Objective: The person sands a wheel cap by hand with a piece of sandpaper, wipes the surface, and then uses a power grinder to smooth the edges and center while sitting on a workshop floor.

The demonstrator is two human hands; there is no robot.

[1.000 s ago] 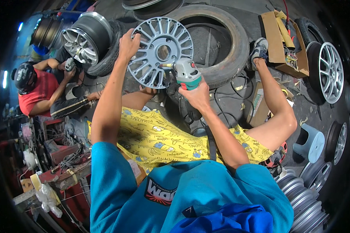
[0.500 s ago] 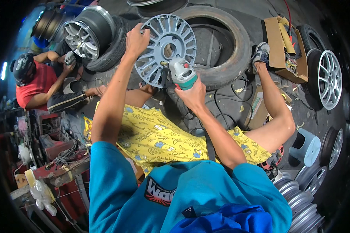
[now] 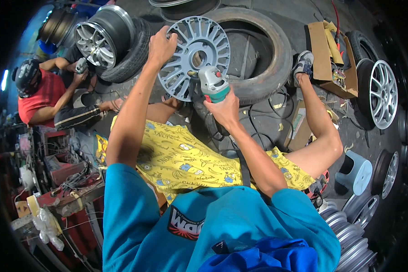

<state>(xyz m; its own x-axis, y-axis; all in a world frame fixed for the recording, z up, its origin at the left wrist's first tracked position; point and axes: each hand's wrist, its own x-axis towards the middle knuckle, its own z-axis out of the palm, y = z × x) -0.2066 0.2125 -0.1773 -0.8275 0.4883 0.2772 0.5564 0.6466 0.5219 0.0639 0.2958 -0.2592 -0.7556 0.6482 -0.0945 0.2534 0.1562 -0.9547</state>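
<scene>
The grey wheel face [image 3: 195, 56] now stands higher and more upright against the big tyre [image 3: 263, 54] than a moment ago, so I judge its spokes are better presented to the tool. My left hand [image 3: 161, 45] is closed on its upper left rim, steadying it. My right hand [image 3: 224, 109] grips the green-and-grey power grinder [image 3: 212, 84], its nose touching the wheel near the hub.

A grey alloy wheel [image 3: 196, 54] is gripped at its rim by the left hand [image 3: 162, 44], while a green-and-grey power tool [image 3: 213, 83] is pressed against its hub by the right hand [image 3: 225, 110].
</scene>
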